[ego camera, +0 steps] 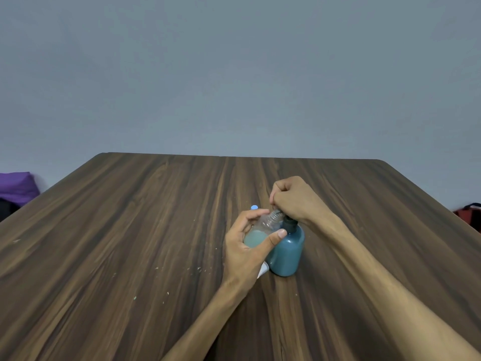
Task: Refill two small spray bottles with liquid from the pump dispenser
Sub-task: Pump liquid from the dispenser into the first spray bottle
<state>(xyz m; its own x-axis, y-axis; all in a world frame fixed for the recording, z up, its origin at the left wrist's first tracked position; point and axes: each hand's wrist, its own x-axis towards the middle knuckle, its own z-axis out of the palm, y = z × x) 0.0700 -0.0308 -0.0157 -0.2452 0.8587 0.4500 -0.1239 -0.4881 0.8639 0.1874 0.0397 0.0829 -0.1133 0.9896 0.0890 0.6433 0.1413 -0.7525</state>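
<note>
A teal pump dispenser (287, 252) stands upright on the wooden table (130, 230). My left hand (244, 246) grips a small clear spray bottle (263, 227), uncapped and tilted, its threaded neck up against the pump's nozzle. Pale liquid fills its lower part. My right hand (292, 199) sits on top of the pump head with fingers curled over it; the head itself is hidden under the hand. A small blue-white object (254, 207) peeks out just behind my left fingers. A white piece (263, 269) shows under my left wrist.
Small light crumbs (166, 293) are scattered on the table left of my arms. A purple bundle (17, 187) lies beyond the table's left edge and a red-and-black item (469, 213) beyond the right edge. A grey wall stands behind.
</note>
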